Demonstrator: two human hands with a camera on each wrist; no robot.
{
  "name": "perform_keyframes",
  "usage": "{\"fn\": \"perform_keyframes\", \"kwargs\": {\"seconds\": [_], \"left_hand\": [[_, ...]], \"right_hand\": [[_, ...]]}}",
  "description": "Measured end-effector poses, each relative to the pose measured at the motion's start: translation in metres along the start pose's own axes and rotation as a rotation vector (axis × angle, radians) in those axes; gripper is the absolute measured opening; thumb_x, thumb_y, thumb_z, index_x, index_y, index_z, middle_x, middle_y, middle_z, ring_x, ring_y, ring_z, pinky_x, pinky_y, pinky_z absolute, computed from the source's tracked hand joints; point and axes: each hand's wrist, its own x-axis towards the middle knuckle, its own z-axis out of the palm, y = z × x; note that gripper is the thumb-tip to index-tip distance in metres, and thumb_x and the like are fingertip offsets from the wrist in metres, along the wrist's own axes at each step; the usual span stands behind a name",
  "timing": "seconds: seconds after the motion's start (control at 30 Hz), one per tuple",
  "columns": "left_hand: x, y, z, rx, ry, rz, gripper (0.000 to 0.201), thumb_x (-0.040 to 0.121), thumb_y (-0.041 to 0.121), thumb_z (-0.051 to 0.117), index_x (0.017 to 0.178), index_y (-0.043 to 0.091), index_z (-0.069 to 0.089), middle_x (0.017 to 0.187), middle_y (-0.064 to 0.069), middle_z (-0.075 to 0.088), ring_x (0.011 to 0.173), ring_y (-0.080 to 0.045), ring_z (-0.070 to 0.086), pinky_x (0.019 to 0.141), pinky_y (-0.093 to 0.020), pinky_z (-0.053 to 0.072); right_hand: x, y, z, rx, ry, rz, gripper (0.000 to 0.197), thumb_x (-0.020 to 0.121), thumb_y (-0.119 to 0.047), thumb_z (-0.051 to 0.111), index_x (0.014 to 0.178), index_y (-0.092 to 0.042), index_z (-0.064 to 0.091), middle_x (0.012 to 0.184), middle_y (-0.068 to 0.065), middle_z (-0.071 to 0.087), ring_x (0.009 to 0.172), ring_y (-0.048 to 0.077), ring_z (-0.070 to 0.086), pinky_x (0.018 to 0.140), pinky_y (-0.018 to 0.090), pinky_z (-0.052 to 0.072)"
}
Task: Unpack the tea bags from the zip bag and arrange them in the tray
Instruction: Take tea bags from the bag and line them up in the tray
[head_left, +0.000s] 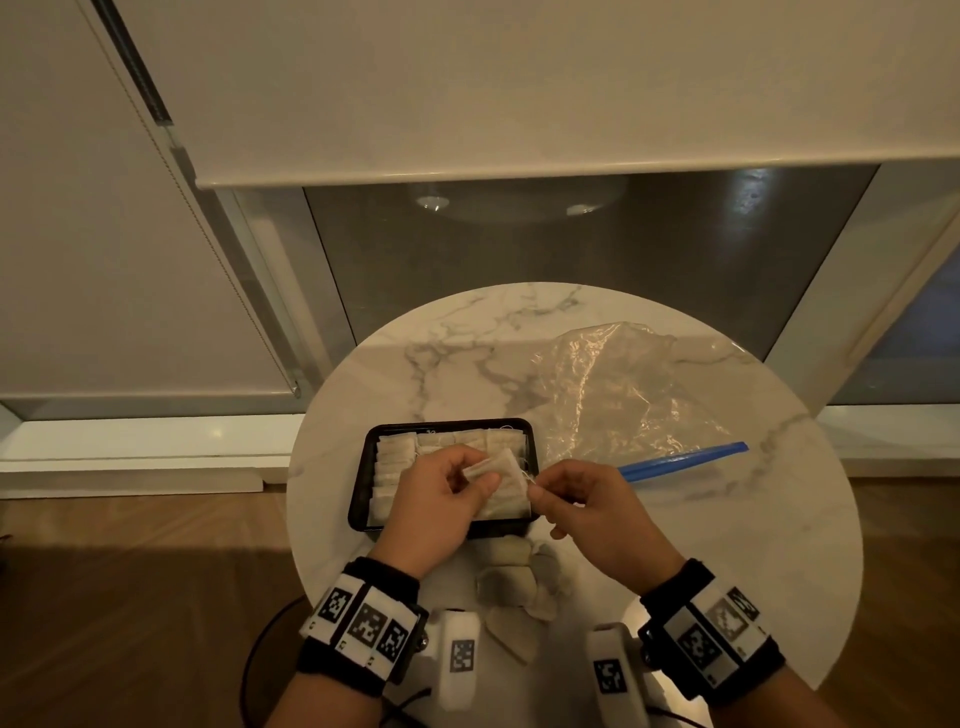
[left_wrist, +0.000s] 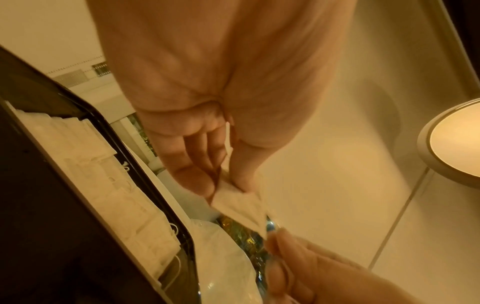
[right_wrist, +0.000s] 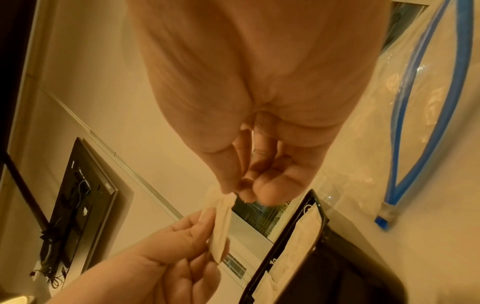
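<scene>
Head view is showing the left hand pinching a tea bag above the tray at lower centre, while the right hand is pinching its right end. Rows of tea bags are filling the tray. More bags are lying loose on the desk below it. The zip bag is lying flat at right.

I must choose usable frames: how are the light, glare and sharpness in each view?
Head view: dim and warm, glare on the zip bag, table edge bent by the lens. Left wrist: orange cast, tea bag soft. Right wrist: palm near, right hand blurred.
</scene>
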Motion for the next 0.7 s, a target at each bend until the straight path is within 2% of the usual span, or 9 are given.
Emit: {"fn": "perform_keyframes", "kwargs": {"seconds": [0.03,0.1,0.17,0.23,0.27,0.37,0.43,0.53,0.7], "left_hand": [[0.001,-0.001,-0.005,0.044,0.080,-0.014,0.010,0.091,0.016,0.071,0.092,0.026,0.072,0.084,0.006,0.074,0.079,-0.008,0.068,0.072,-0.026,0.055],[0.009,-0.005,-0.018,0.190,0.260,-0.039,0.009,0.092,0.019,0.069,0.091,0.028,0.070,0.085,0.010,0.071,0.081,-0.004,0.066,0.073,-0.022,0.051],[0.019,-0.007,-0.028,0.294,0.327,-0.061,0.010,0.094,0.018,0.066,0.093,0.028,0.069,0.087,0.009,0.069,0.081,-0.005,0.063,0.070,-0.017,0.046],[0.029,-0.006,-0.028,0.357,0.267,-0.086,0.012,0.095,0.015,0.063,0.090,0.024,0.068,0.085,0.008,0.067,0.075,0.001,0.058,0.061,-0.007,0.038],[0.032,-0.007,-0.025,0.386,0.222,-0.101,0.013,0.096,0.014,0.061,0.090,0.024,0.066,0.084,0.008,0.065,0.073,0.002,0.055,0.060,-0.008,0.037],[0.037,-0.016,-0.012,0.445,0.096,-0.162,0.013,0.100,0.014,0.056,0.103,0.020,0.066,0.095,0.004,0.065,0.080,-0.006,0.056,0.074,-0.019,0.041],[0.038,-0.026,-0.001,0.455,-0.013,-0.205,0.017,0.100,0.014,0.054,0.110,0.018,0.067,0.103,0.001,0.065,0.090,-0.011,0.057,0.080,-0.022,0.042],[0.038,-0.037,0.013,0.507,-0.123,-0.218,0.019,0.099,0.012,0.056,0.112,0.017,0.069,0.112,-0.004,0.067,0.096,-0.014,0.059,0.081,-0.020,0.042],[0.039,-0.042,0.027,0.516,-0.157,-0.245,0.019,0.096,0.010,0.057,0.105,0.021,0.071,0.110,-0.007,0.068,0.098,-0.019,0.063,0.080,-0.023,0.047]], "right_hand": [[0.001,0.003,-0.001,-0.036,0.029,0.003,0.001,0.089,-0.019,0.072,0.088,-0.018,0.073,0.079,-0.002,0.072,0.069,0.004,0.063,0.059,0.019,0.051],[0.005,0.012,-0.005,-0.128,0.074,0.018,0.007,0.086,-0.026,0.074,0.093,-0.029,0.073,0.085,-0.007,0.071,0.066,0.002,0.060,0.058,0.017,0.048],[0.009,0.022,-0.006,-0.215,0.083,0.047,0.015,0.085,-0.029,0.074,0.098,-0.036,0.070,0.091,-0.009,0.070,0.059,0.001,0.056,0.060,0.019,0.047],[0.011,0.028,-0.005,-0.300,0.075,0.064,0.021,0.086,-0.029,0.073,0.105,-0.036,0.068,0.099,-0.011,0.066,0.057,0.003,0.056,0.063,0.015,0.045],[0.011,0.030,-0.004,-0.343,0.064,0.067,0.024,0.087,-0.029,0.072,0.110,-0.035,0.067,0.103,-0.012,0.063,0.060,0.004,0.058,0.065,0.014,0.044],[0.010,0.034,0.003,-0.454,0.010,0.060,0.028,0.090,-0.030,0.068,0.117,-0.034,0.064,0.108,-0.009,0.055,0.071,0.009,0.062,0.069,0.013,0.044],[0.009,0.036,0.008,-0.489,-0.013,0.053,0.027,0.091,-0.029,0.067,0.117,-0.033,0.064,0.105,-0.010,0.055,0.074,0.007,0.061,0.068,0.011,0.044],[0.008,0.037,0.013,-0.492,-0.045,0.041,0.023,0.090,-0.026,0.068,0.113,-0.031,0.067,0.107,-0.010,0.057,0.079,0.000,0.057,0.068,0.008,0.042],[0.007,0.037,0.012,-0.492,-0.037,0.053,0.022,0.089,-0.024,0.069,0.110,-0.029,0.068,0.106,-0.010,0.059,0.079,0.000,0.056,0.068,0.008,0.042]]}}
